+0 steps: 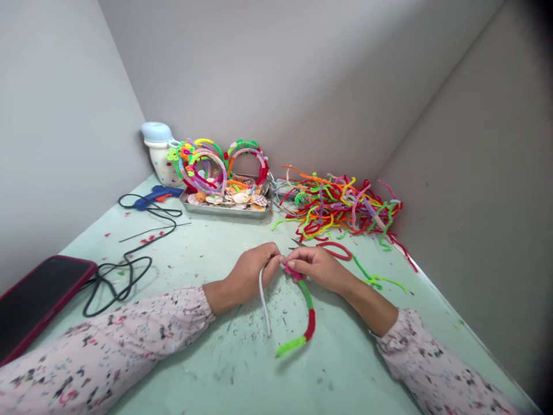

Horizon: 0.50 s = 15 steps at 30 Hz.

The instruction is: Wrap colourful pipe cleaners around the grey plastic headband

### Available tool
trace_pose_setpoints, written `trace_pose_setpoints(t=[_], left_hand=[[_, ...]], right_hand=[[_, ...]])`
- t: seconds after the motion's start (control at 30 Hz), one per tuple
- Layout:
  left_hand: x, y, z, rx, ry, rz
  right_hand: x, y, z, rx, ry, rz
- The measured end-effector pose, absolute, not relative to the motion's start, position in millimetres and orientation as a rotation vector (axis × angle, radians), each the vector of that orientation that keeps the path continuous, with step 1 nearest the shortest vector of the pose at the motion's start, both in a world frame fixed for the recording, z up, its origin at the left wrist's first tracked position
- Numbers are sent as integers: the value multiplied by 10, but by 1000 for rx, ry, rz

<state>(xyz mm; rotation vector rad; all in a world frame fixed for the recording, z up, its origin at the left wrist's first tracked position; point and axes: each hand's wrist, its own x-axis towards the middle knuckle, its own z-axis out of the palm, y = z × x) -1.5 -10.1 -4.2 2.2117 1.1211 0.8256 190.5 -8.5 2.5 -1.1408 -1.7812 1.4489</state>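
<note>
On the tabletop, a white band is pinched in the closed left hand and a pink, green and red wrapped band in the closed right hand, fingertips meeting, with loose pipe cleaners heaped at 1 o'clock.

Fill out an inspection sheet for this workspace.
Surface: pale green table, scuffed, dotted with small scraps.
Job's things: headband, white, partly wrapped in green and red.
Clutter: pipe cleaner pile; tray with shells and finished bands; glue gun; phone; jar.
Grippers: left hand and right hand both pinch the headband's upper end.
Cables: black cable in loose loops beside the phone.
Surroundings: grey walls close around; no other person seen.
</note>
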Motion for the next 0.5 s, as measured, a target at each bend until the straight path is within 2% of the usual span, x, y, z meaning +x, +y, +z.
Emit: trace_pose_setpoints(t=[0.5], left_hand=[[-14,-99,-55,2235,1090,818]], right_hand=[[1906,-81,16,-1176,-1841,1392]])
